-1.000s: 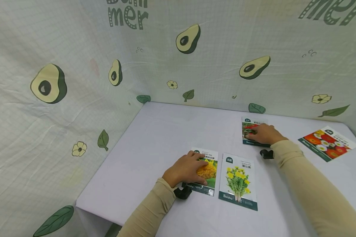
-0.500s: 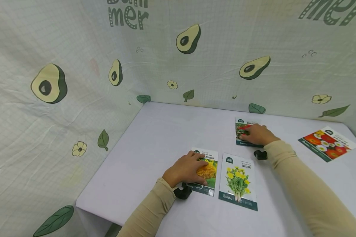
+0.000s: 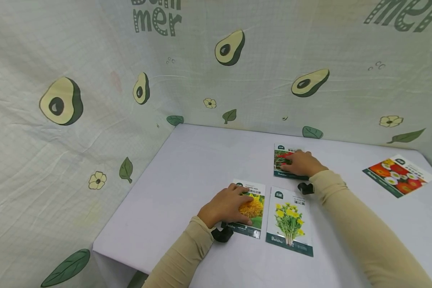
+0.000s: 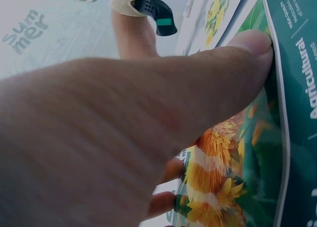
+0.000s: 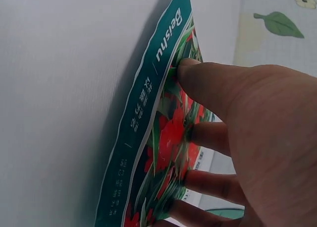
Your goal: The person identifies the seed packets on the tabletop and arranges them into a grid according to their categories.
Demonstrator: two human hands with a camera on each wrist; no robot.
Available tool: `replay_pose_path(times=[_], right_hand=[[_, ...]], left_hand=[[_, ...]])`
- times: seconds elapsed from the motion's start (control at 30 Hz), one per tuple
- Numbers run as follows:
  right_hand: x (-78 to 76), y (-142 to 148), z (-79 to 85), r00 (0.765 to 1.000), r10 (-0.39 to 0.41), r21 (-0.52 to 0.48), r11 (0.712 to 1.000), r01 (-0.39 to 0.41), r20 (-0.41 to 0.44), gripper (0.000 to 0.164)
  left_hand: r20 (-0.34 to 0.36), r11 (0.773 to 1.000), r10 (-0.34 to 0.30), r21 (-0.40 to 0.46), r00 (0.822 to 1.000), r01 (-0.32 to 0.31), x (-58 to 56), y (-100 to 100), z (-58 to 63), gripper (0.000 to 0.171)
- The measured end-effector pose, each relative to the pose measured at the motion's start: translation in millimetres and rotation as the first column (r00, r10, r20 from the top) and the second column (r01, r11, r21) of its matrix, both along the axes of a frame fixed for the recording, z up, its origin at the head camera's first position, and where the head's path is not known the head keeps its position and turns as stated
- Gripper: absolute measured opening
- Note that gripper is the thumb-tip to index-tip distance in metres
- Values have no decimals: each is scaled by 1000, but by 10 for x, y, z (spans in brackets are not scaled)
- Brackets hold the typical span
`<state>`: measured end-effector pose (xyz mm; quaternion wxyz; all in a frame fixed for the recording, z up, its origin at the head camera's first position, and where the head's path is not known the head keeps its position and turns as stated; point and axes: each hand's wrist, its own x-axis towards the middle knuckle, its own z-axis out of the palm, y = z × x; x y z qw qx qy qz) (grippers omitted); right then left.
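Note:
My left hand (image 3: 225, 206) rests with spread fingers on a seed packet picturing an orange, shaggy sunflower (image 3: 251, 207), near the middle of the table. In the left wrist view, the thumb lies across that packet's glossy front (image 4: 218, 152). Farther back, my right hand (image 3: 302, 163) presses on a seed packet with red flowers (image 3: 279, 160). The right wrist view shows its fingertips touching the red-flower packet's face (image 5: 171, 133), the packet flat on the table. Between the hands and nearer me lies a dandelion seed packet (image 3: 289, 222), touched by neither hand.
A fourth seed packet with red, orange and white flowers (image 3: 396, 176) lies angled at the right of the white table (image 3: 187, 168). Behind the table hangs a pale cloth printed with avocados (image 3: 229, 48). A black wrist camera (image 3: 305, 188) sits under the right wrist.
My right hand has slid the red-flower packet leftward across the table's far part. The left hand and the other packets stay where they were.

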<state>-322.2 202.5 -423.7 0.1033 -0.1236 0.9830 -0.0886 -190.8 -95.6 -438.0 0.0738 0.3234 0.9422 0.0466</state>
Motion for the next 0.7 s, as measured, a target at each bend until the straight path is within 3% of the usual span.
replay_pose_path(times=[0.7], right_hand=[[-12,-367,-46,1000,1,4,1000,-1,-11,66]], left_hand=[[5,1000,1,-17,1000,-1,2,8,6,76]])
